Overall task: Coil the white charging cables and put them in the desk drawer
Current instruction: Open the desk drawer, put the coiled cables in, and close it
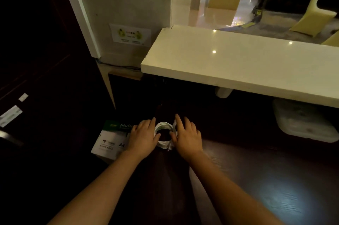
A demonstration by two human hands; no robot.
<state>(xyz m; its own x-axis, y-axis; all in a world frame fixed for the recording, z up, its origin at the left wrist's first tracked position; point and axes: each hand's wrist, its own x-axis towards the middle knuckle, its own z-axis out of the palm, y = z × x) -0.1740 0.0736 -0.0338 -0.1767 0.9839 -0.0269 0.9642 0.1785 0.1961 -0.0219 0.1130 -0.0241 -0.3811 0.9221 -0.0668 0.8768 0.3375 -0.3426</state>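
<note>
**Two hands closing on one white coil**

From the head camera, one coil of white charging cables (163, 135) is lying flat on a dark surface, its ring roughly round, a loose end poking toward the person at its lower right. The left hand (143, 137) and right hand (187, 135) are flanking it, fingers spread and pressing its sides, neither clenched. One pack of A4 paper (110, 138) is sitting under the left hand. One white counter (238, 63) is overhanging beyond.
</note>
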